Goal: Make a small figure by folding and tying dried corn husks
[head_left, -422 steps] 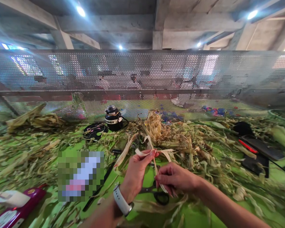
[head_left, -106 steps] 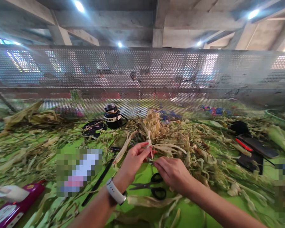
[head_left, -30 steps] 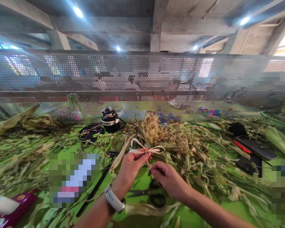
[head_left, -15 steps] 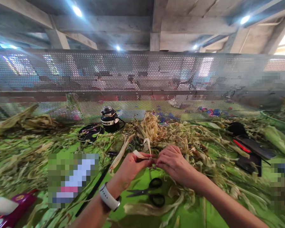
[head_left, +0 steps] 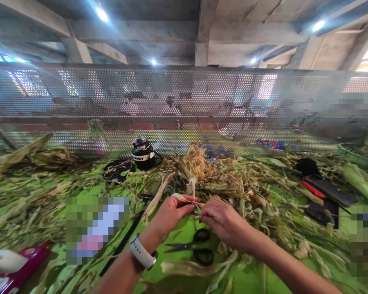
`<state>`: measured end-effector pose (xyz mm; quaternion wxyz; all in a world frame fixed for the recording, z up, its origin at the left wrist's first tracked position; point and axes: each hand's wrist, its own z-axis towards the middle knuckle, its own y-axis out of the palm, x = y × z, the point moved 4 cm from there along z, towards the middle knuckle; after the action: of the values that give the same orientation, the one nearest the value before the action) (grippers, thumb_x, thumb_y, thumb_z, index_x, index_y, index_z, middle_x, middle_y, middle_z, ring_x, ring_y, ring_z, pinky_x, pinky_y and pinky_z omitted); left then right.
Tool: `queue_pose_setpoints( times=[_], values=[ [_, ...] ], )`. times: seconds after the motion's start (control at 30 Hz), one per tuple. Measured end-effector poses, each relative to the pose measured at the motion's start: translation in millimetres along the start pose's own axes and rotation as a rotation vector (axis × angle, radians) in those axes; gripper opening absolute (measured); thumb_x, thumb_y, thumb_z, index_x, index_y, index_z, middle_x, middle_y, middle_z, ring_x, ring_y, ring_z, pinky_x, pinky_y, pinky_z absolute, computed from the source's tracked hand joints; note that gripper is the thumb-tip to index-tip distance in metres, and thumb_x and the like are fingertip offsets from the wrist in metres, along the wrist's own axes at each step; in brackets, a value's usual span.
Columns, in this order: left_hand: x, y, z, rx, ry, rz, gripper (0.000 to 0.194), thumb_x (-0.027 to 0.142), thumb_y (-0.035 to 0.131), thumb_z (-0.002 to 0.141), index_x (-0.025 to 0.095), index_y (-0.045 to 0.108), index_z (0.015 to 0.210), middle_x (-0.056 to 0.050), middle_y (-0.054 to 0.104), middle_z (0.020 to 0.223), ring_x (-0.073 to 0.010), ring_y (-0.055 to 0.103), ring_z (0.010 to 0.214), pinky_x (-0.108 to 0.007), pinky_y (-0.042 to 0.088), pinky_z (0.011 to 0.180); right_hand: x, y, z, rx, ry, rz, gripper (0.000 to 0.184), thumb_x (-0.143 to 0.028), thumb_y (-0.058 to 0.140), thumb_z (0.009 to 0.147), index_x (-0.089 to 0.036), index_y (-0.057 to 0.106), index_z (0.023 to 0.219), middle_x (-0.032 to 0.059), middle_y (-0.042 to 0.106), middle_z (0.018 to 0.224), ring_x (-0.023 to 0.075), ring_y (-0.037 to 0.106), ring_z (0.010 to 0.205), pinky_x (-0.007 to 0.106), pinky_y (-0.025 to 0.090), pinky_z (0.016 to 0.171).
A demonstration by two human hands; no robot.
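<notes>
My left hand (head_left: 171, 212), with a white watch on its wrist, pinches a pale strip of corn husk (head_left: 192, 187) between thumb and fingers. Close beside it, my right hand (head_left: 219, 216) has its fingertips closed on the same husk work, where thin strips cross. Fine detail between the fingertips is too small to make out. Just below the hands lie black-handled scissors (head_left: 196, 246), their blades apart and pointing left. A loose dry husk (head_left: 193, 267) rests under the scissors. Behind the hands stands a bundle of twisted, tan husk (head_left: 194, 161).
Husk scraps (head_left: 263, 183) cover much of the green table (head_left: 184, 232). A black jar (head_left: 143, 154) stands at the back, before a perforated metal screen (head_left: 184, 94). Phone-like dark objects (head_left: 329, 190) lie right, a purple device (head_left: 21, 265) left. People show dimly beyond the screen.
My right hand has shifted slightly, its fingers curling in more at the crossing strips. The upright husk strip sits a little straighter. My left hand keeps nearly the same place.
</notes>
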<state>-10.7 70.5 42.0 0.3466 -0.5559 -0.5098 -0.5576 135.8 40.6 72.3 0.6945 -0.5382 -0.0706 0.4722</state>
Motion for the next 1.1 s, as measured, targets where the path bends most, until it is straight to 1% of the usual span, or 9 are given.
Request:
queue_pose_setpoints(
  times=[0.17, 0.27, 0.37, 0.47, 0.6, 0.8, 1.0, 1.03, 1.1],
  values=[
    [1, 5.3, -4, -0.054, -0.047, -0.044, 0.019, 0.021, 0.071, 0.062, 0.017, 0.072, 0.081, -0.005, 0.072, 0.073, -0.0189, 0.063, 0.074, -0.033, 0.045, 0.075, 14, 14, -2, -0.027, 0.372, 0.474, 0.028, -0.036, 0.044, 0.091, -0.017, 0.056, 0.074, 0.0005, 0.061, 0.069, 0.0121, 0.054, 0.063, 0.022, 0.043, 0.058],
    [2, 5.7, -5, -0.045, -0.07, -0.021, 0.018, 0.019, 0.068, 0.062, 0.019, 0.073, 0.08, -0.003, 0.072, 0.072, -0.0178, 0.061, 0.069, -0.031, 0.044, 0.07, 22, 22, -5, 0.038, 0.531, 0.662, 0.03, -0.043, 0.044, 0.09, -0.017, 0.052, 0.077, -0.0013, 0.057, 0.064, 0.0107, 0.049, 0.055, 0.021, 0.04, 0.05],
    [1, 5.2, -6, -0.028, -0.091, -0.008, 0.017, 0.017, 0.065, 0.063, 0.019, 0.072, 0.078, -0.002, 0.07, 0.066, -0.0171, 0.059, 0.064, -0.03, 0.042, 0.065, 25, 26, -6, 0.127, 0.527, 0.665, 0.031, -0.046, 0.045, 0.088, -0.017, 0.051, 0.078, -0.0025, 0.054, 0.063, 0.0107, 0.048, 0.055, 0.021, 0.04, 0.05],
    [-2, 4.6, -5, 0.002, -0.078, -0.018, 0.016, 0.019, 0.063, 0.066, 0.02, 0.073, 0.078, -0.002, 0.07, 0.07, -0.0172, 0.06, 0.065, -0.029, 0.042, 0.065, 25, 29, -7, 0.18, 0.513, 0.665, 0.031, -0.048, 0.046, 0.087, -0.018, 0.05, 0.079, -0.0029, 0.052, 0.063, 0.0112, 0.049, 0.055, 0.022, 0.04, 0.05],
    [-2, 7.6, -4, 0.013, -0.025, -0.044, 0.009, 0.022, 0.071, 0.064, 0.021, 0.071, 0.073, -0.001, 0.072, 0.075, -0.0171, 0.061, 0.072, -0.03, 0.044, 0.072, 22, 33, -7, 0.181, 0.529, 0.783, 0.027, -0.047, 0.045, 0.086, -0.021, 0.045, 0.081, -0.0058, 0.051, 0.055, 0.011, 0.049, 0.047, 0.022, 0.039, 0.046],
    [1, 9.2, -5, -0.024, -0.011, -0.078, 0.021, 0.03, 0.08, 0.058, 0.016, 0.071, 0.071, -0.002, 0.071, 0.07, -0.0165, 0.062, 0.072, -0.029, 0.045, 0.076, 22, 26, -5, 0.244, 0.54, 0.821, 0.023, -0.043, 0.045, 0.087, -0.02, 0.042, 0.089, -0.0075, 0.054, 0.053, 0.0112, 0.053, 0.047, 0.023, 0.041, 0.05],
    [1, 7.3, -6, -0.145, -0.055, -0.142, 0.024, 0.023, 0.078, 0.064, 0.014, 0.072, 0.085, -0.006, 0.073, 0.085, -0.0149, 0.063, 0.078, -0.024, 0.045, 0.075, 29, 26, -7, 0.246, 0.548, 0.734, 0.02, -0.039, 0.04, 0.09, -0.02, 0.044, 0.096, -0.0073, 0.054, 0.051, 0.0116, 0.052, 0.045, 0.022, 0.039, 0.046],
    [2, 7.0, -5, -0.153, -0.048, -0.142, 0.024, 0.022, 0.077, 0.064, 0.014, 0.072, 0.086, -0.006, 0.073, 0.086, -0.0147, 0.063, 0.078, -0.023, 0.045, 0.075, 30, 25, -7, 0.244, 0.544, 0.676, 0.019, -0.037, 0.039, 0.09, -0.02, 0.044, 0.097, -0.007, 0.054, 0.051, 0.0122, 0.053, 0.045, 0.023, 0.04, 0.046],
    [4, 4.9, -4, -0.132, -0.017, -0.138, 0.025, 0.021, 0.078, 0.063, 0.014, 0.071, 0.086, -0.005, 0.072, 0.085, -0.0136, 0.062, 0.077, -0.023, 0.045, 0.075, 30, 17, -8, 0.28, 0.479, 0.433, 0.019, -0.032, 0.041, 0.089, -0.019, 0.046, 0.103, -0.0033, 0.057, 0.058, 0.0147, 0.057, 0.053, 0.027, 0.045, 0.053]
  ],
)
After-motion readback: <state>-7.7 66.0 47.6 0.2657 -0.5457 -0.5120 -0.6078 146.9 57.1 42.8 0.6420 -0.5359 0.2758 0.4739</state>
